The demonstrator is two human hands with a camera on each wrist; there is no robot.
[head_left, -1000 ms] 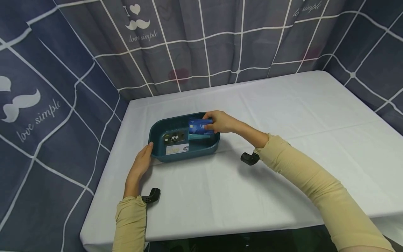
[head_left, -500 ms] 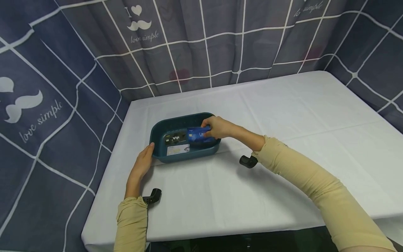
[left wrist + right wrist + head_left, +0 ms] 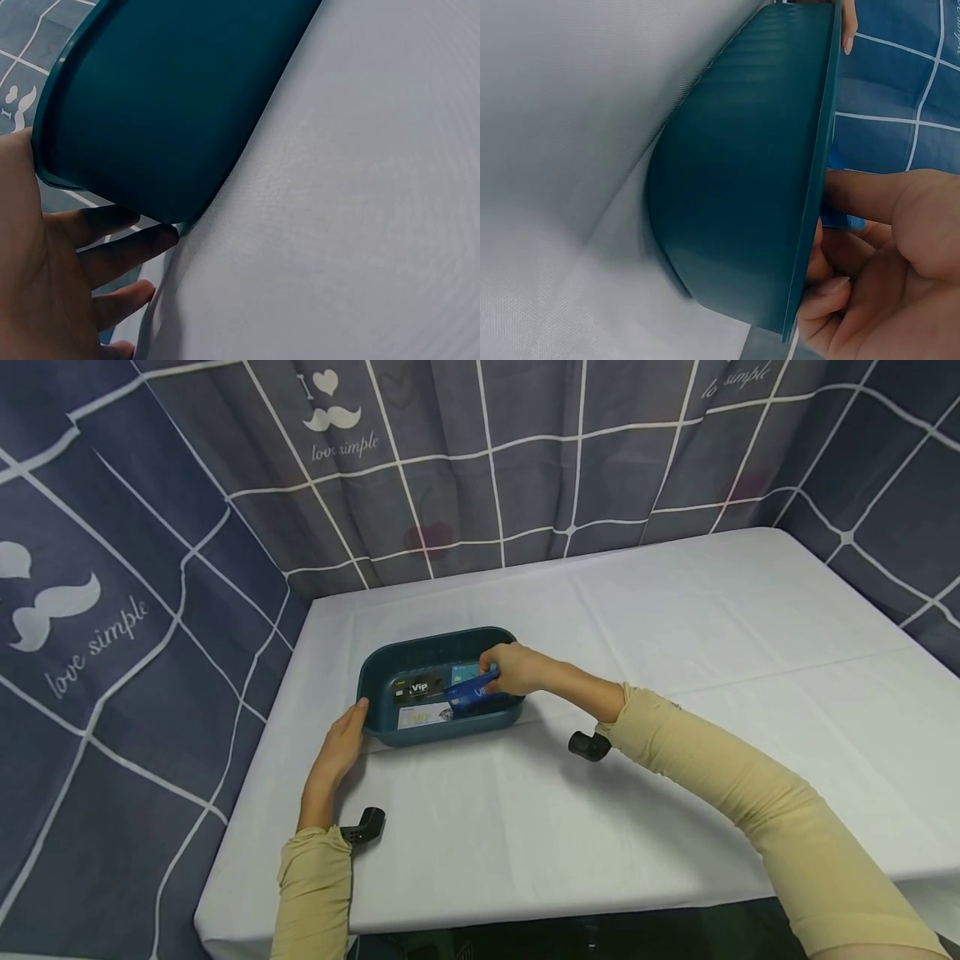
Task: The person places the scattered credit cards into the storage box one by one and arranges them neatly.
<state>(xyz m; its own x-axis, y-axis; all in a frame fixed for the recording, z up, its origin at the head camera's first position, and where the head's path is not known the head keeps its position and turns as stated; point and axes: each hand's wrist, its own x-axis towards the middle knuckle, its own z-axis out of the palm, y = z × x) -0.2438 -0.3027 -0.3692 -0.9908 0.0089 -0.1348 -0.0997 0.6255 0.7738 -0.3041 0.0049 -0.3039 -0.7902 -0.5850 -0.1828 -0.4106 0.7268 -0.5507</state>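
Note:
A dark teal plastic basin (image 3: 420,739) stands on the table with several cards inside. My right hand (image 3: 513,668) reaches over its right end and pinches a dark blue VIP card (image 3: 467,691), which is tilted. Behind that card a light blue card (image 3: 463,672) shows in part. On the left of the basin's floor lie a black Vip card (image 3: 418,687) and a white card (image 3: 424,715). My left hand (image 3: 341,747) holds the basin's left end, thumb at the rim. In the left wrist view, its fingers (image 3: 124,251) spread against the outer wall.
A white cloth (image 3: 637,793) covers the table. Dark grid-patterned curtains (image 3: 525,460) hang behind it and at both sides. Black wrist devices (image 3: 590,745) sit at both sleeve cuffs. The table's front edge is near the bottom of the head view.
My right hand has lowered slightly with the dark blue card and tilted it, so the light blue card behind shows more than half a second ago. My left hand stays at the basin.

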